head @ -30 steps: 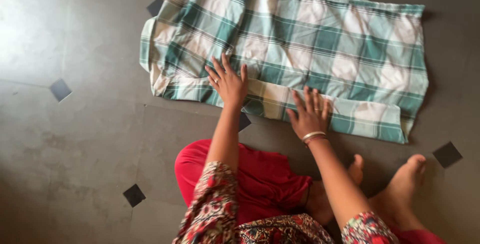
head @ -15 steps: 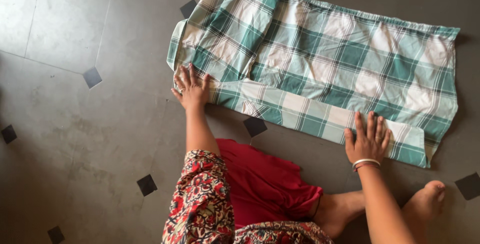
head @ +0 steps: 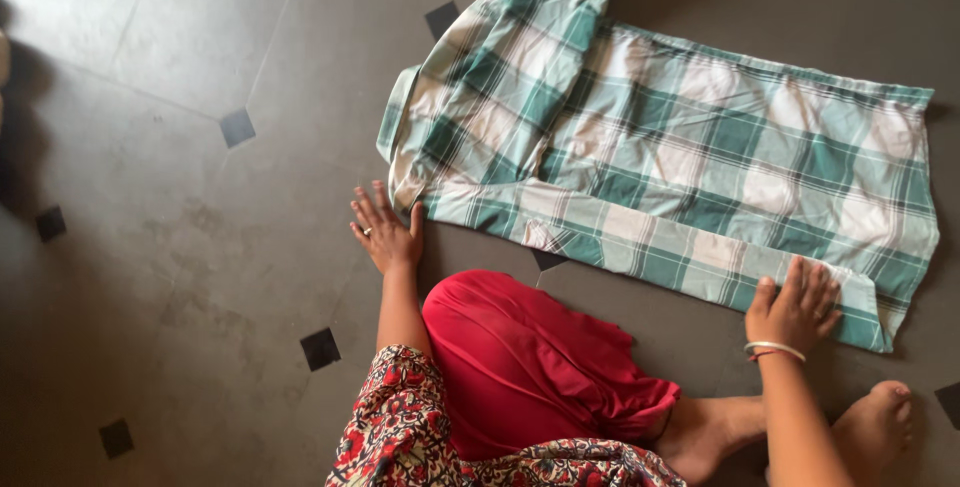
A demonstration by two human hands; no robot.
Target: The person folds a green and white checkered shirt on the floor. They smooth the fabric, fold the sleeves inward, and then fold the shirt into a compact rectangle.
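A green and white checked shirt (head: 660,157) lies spread flat on the grey floor, its near edge folded over into a long strip. My left hand (head: 385,232) rests flat on the floor, fingers apart, just beside the shirt's near left corner by the collar. Flat on the folded strip, near the shirt's right end, lies my right hand (head: 795,307), which wears a thin bangle. Neither hand grips anything.
My knee in red cloth (head: 520,357) and a bare foot (head: 880,417) are on the floor below the shirt. The grey tiled floor (head: 170,247) carries small dark square insets (head: 320,349). A shadow falls along the left edge.
My hands have slid apart along the shirt's near edge. The left has gone off the cloth onto the floor, and the right has reached the shirt's right end.
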